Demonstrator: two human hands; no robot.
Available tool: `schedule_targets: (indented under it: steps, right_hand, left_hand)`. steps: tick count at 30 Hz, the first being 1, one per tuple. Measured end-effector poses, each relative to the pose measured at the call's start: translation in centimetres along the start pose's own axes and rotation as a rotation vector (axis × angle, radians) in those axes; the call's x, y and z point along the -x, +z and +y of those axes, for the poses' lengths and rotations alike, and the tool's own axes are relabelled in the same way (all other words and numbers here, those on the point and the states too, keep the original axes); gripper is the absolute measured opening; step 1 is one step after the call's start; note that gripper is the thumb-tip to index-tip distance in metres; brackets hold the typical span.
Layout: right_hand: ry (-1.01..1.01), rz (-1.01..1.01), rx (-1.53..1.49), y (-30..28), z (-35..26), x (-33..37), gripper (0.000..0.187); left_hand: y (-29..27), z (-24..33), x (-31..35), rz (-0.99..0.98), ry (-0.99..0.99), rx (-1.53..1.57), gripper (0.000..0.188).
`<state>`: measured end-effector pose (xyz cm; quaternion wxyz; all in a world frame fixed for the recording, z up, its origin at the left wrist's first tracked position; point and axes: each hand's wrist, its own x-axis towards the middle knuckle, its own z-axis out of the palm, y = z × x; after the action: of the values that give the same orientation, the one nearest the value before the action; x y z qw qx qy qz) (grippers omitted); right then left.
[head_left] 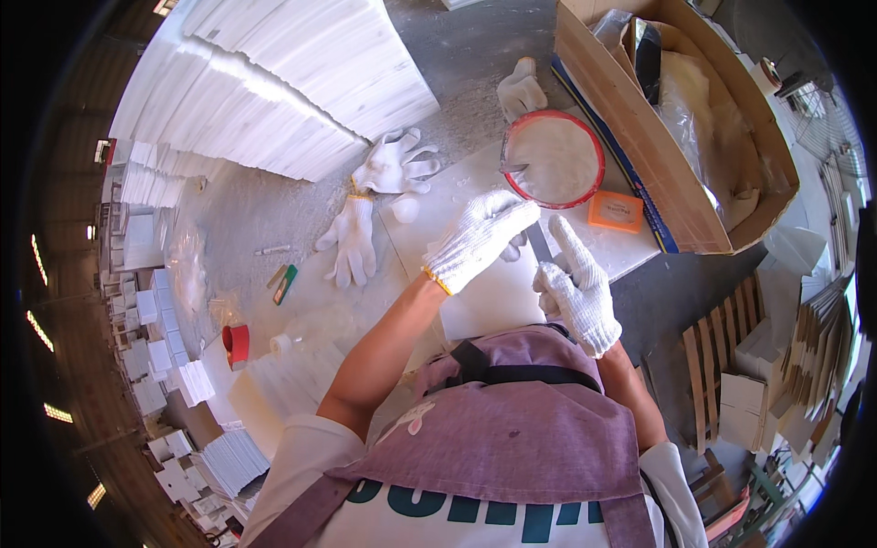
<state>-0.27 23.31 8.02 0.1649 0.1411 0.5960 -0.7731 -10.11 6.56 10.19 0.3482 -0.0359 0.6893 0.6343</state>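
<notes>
Both my hands wear white knitted gloves and meet above a white board (484, 306) in front of my apron. A narrow flat grey metal blade (539, 245), like a scraper, stands between them. Curled fingers of my right hand (580, 297) close round its lower end, while the index finger points up beside it. My left hand (484, 233) is closed, its fingertips by the blade's upper end; what they pinch is hidden. Just beyond is a round red-rimmed tub (555, 160) of whitish paste or powder, with a small dark tool at its left edge.
An orange box (615, 211) sits right of the tub, near an open cardboard carton (653, 137) holding plastic bags. Spare white gloves (352, 239) lie left of my hands. Stacked white panels (283, 82) rise at the far left. A red tape roll (236, 343) and green cutter (285, 284) lie leftward.
</notes>
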Motion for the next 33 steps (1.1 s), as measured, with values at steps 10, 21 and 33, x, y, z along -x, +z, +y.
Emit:
schedule_targets:
  steps: [10,21,33]
  right_hand:
    - [0.262,0.144,0.105,-3.8,0.9,1.3,0.031]
    - [0.143,0.244,-0.062,-6.0,3.9,2.3,0.035]
    - [0.19,0.344,-0.146,-7.5,8.3,2.9,0.029]
  left_hand:
    - [-3.3,-4.7,0.8,0.27,0.586,-0.734,0.023]
    - [-5.0,-8.8,-1.5,0.496,0.677,-1.439,0.064]
    - [-4.2,-12.5,5.4,0.672,0.721,-1.271,0.042]
